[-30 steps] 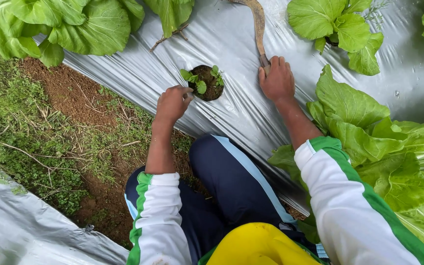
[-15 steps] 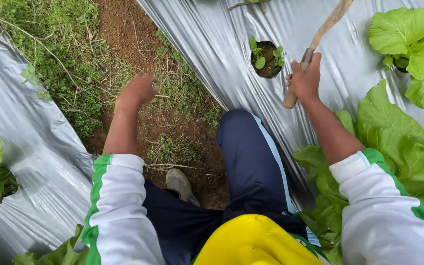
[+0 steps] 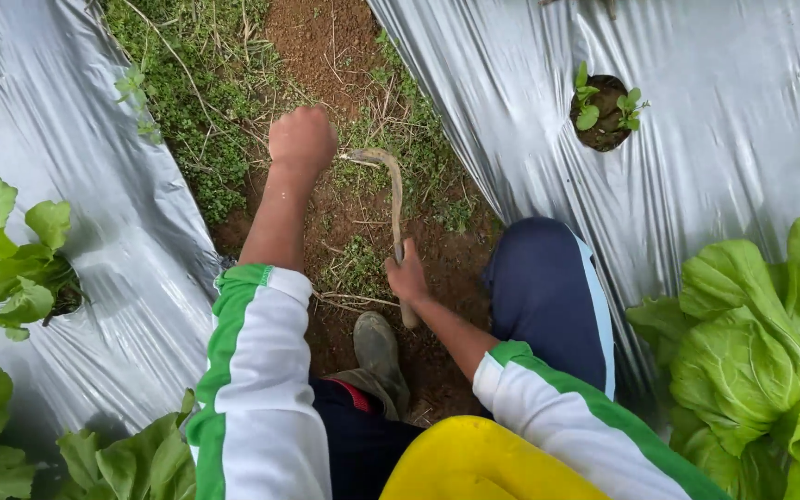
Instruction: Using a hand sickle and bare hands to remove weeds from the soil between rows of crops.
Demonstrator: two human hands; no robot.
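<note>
In the dirt furrow between two silver plastic sheets, the right hand gripped one curved wooden-handled tool, its tip down among the weeds; the left hand was clenched in a fist, holding nothing I could see; one planting hole held several small seedlings.

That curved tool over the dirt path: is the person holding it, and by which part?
Yes. The right hand grips the curved tool by its lower handle end; the blade points at the soil. The left hand is a fist, apparently holding nothing.
</note>
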